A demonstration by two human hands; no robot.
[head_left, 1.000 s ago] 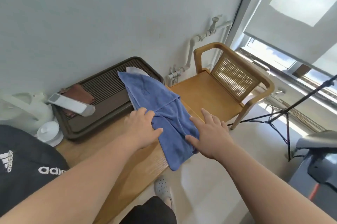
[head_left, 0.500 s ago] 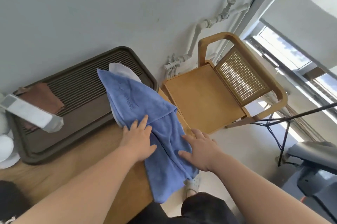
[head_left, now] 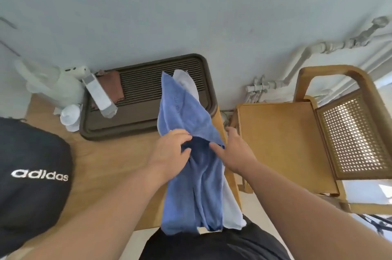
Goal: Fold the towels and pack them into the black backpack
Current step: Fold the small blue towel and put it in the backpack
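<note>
Hands have changed their hold on the blue towel (head_left: 191, 185) since half a second ago, when both palms lay flat on it. The left hand (head_left: 171, 150) now bunches a fold of the cloth between curled fingers and thumb. The right hand (head_left: 234, 150) has slid to the towel's right edge and its fingers are straight, with the forefinger touching the cloth and nothing grasped.

The blue towel runs as a long, narrower strip from the dark slatted tray (head_left: 101, 130) across the wooden table (head_left: 110, 166). It hangs further over the near edge than before, down to the person's lap. A pale towel (head_left: 232, 209) lies under it and shows at the far end on the tray and at the lower right.

The view has swung left, so the black backpack (head_left: 31, 177), almost out of sight earlier, is now at the table's left end, well apart from the towels. On the tray a brown cloth (head_left: 112, 85) and a white handset (head_left: 99, 96) lie as they did. The wooden chair (head_left: 282, 143) stands just right of the table.
</note>
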